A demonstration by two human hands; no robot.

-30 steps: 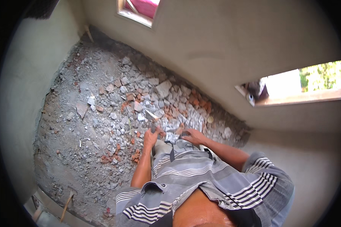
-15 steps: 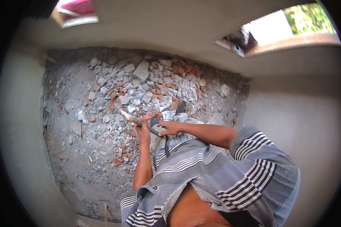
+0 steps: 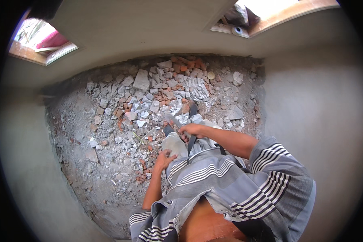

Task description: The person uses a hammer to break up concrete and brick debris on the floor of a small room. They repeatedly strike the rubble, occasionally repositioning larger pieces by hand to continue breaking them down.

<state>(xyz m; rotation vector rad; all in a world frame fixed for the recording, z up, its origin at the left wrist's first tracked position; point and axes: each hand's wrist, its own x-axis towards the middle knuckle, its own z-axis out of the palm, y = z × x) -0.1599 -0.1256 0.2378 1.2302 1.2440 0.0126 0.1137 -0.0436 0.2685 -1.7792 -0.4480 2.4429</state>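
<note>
My right hand (image 3: 192,130) is closed in front of my lap, its fingers curled. From it a grey bar-like tool (image 3: 174,120) points up and to the left over the rubble; its outline is blurred and its kind unclear. A black strap (image 3: 190,148) hangs just below that hand, over my light trousers. Lower and to the left, my left hand (image 3: 164,159) has its fingers apart beside my trouser leg (image 3: 172,143), with nothing seen in it. Dark footwear (image 3: 168,130) shows in part beyond my knees.
Broken concrete and brick rubble (image 3: 141,80) covers much of the floor, heaped toward the far wall. Plain grey walls (image 3: 310,121) stand around it. Window openings (image 3: 46,56) show at the upper left and upper right, the right sill holding a dark bundle (image 3: 236,16).
My left hand has let go of the tool and drawn back toward my leg. My right hand has moved slightly right and up, with the tool. The view has turned a little.
</note>
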